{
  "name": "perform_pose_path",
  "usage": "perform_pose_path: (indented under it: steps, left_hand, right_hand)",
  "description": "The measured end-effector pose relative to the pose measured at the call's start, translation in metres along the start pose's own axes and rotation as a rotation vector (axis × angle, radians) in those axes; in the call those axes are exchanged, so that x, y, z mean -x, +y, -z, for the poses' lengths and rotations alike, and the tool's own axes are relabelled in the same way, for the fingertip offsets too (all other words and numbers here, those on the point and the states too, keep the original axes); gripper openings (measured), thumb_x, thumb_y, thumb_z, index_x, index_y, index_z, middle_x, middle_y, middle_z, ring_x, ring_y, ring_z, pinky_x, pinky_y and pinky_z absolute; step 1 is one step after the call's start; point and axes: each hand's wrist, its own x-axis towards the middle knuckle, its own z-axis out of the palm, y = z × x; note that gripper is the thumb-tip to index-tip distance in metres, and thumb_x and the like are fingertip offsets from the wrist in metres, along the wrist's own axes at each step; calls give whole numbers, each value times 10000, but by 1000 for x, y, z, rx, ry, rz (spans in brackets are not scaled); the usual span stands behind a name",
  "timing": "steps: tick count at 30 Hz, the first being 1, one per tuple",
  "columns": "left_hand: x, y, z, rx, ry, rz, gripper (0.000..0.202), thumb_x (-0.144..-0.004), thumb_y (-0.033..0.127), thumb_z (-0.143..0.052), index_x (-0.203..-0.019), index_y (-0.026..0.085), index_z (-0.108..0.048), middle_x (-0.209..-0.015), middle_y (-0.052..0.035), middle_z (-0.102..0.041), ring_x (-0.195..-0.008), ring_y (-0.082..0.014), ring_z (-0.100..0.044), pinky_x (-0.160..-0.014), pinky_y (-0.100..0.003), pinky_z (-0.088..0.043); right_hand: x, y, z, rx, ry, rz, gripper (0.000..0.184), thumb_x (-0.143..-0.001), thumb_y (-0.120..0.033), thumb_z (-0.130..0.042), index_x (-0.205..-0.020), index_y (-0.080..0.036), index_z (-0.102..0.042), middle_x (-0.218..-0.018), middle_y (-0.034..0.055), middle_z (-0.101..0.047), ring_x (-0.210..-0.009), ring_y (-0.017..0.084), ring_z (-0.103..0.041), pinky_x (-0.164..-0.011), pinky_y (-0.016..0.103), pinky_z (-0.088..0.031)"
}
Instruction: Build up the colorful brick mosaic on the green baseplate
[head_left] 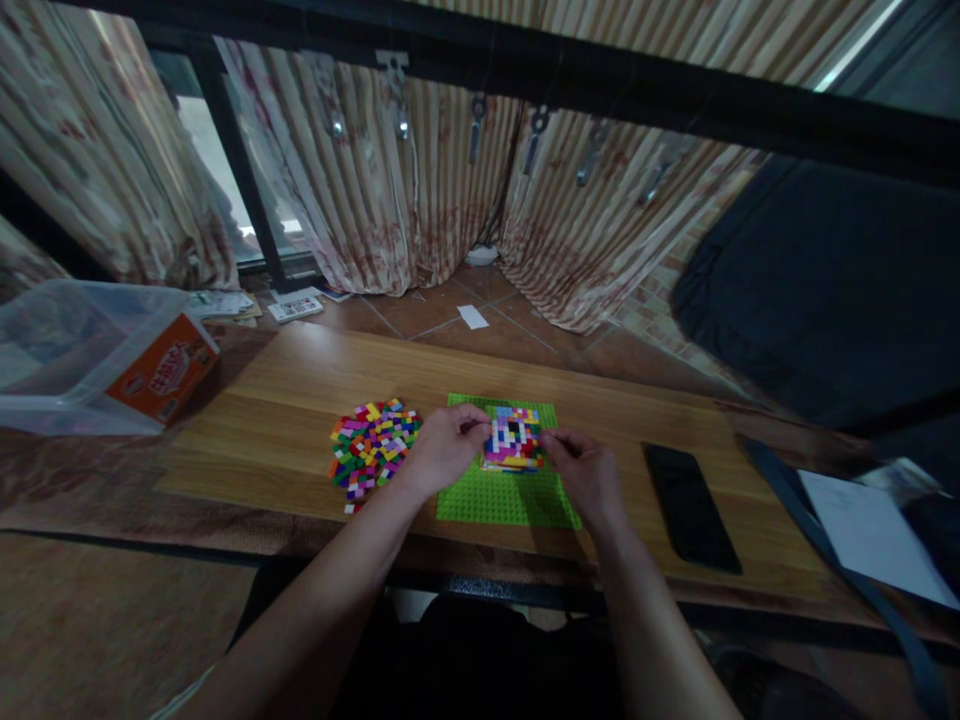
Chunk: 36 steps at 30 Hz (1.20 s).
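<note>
- Green, squarish studded plastic baseplate is lying on a brown wood-grain board, and a low multicoloured build of small plastic bricks is standing on its far half, between the two hands.
- Several layers already seem to be sitting on one another, with white, pink, blue, yellow and red showing; a dark patch near the middle of the top is possibly marking an opening, though its depth is not showing.
- Many loose bricks in a multicoloured heap are lying left of the baseplate, so plenty of pieces are waiting unplaced.
- The build's sides are running roughly left-right and near-far, along the baseplate's edges. It is looking close to square, so no long axis is standing out, and I cannot tell which side is its front.
- The left hand is reaching to the build's left side, thumb and forefinger bending close together; I cannot tell whether they are pinching a brick.
- The right hand is meeting the right side, fingers curling towards the thumb; whether they are gripping anything is not showing.
</note>
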Motion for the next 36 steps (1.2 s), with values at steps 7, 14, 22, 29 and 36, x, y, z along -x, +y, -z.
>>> perform_pose_path:
  steps: [7,14,22,29,36]
  left_hand:
    - [-1,1,1,-26,12,-17,130,-781,239,-588,-828,183,-695,-746,-14,-710,-660,-145,-626,-610,-243,-479]
    - [2,8,2,-33,14,26,133,-776,218,-582,-831,183,-698,-746,-17,-705,-665,-144,-618,-618,-244,-467]
    - [-1,8,9,37,38,34,118,-744,222,-608,-813,172,-689,-690,-2,-673,-625,-133,-593,-601,-232,-451]
    - [0,17,48,202,260,77,140,-700,270,-676,-778,153,-687,-660,3,-658,-608,-113,-585,-602,-218,-462]
    - [1,24,89,250,549,111,151,-714,273,-678,-769,135,-650,-631,6,-644,-534,-80,-551,-534,-182,-431]
  right_hand:
    - [-3,1,-5,-138,38,-103,357,-559,-462,-779,-727,-156,-710,-662,39,-702,-584,152,-594,-551,271,-460]
    - [-4,1,-5,-256,5,-181,396,-494,-452,-818,-716,-152,-688,-609,19,-673,-516,127,-559,-483,251,-449]
    - [-2,1,-9,-280,5,-185,422,-474,-483,-829,-700,-156,-687,-608,17,-673,-512,132,-576,-493,264,-484]
    - [0,-12,5,-351,167,-50,354,-638,-502,-763,-693,-167,-663,-581,-10,-598,-479,88,-472,-465,226,-386]
    - [48,-46,-30,-136,-78,227,182,-819,-379,-649,-827,-208,-711,-787,23,-703,-711,162,-625,-680,300,-490]
